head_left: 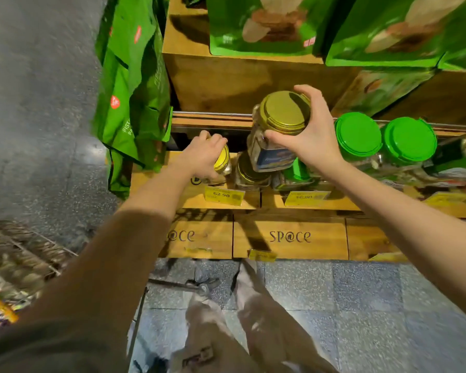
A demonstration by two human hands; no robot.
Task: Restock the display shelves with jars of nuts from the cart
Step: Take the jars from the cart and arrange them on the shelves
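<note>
My right hand (311, 137) grips the gold lid of a clear jar of nuts (273, 142) with a blue label, held tilted above the wooden shelf (199, 197). My left hand (203, 156) grips the top of a smaller yellow-lidded jar (223, 164) standing at the shelf's left end. Between them stands another gold-lidded jar (249, 175), partly hidden under the held jar. A green-lidded jar (296, 175) stands just right of it. The cart (16, 265) with packed goods shows at the lower left edge.
Two large green-lidded jars (358, 135) (409, 138) stand on a higher ledge at right. Green bags (132, 84) hang at the left of the shelving and more (267, 22) sit on top. Yellow price tags (223, 195) line the shelf front. Tiled floor lies below.
</note>
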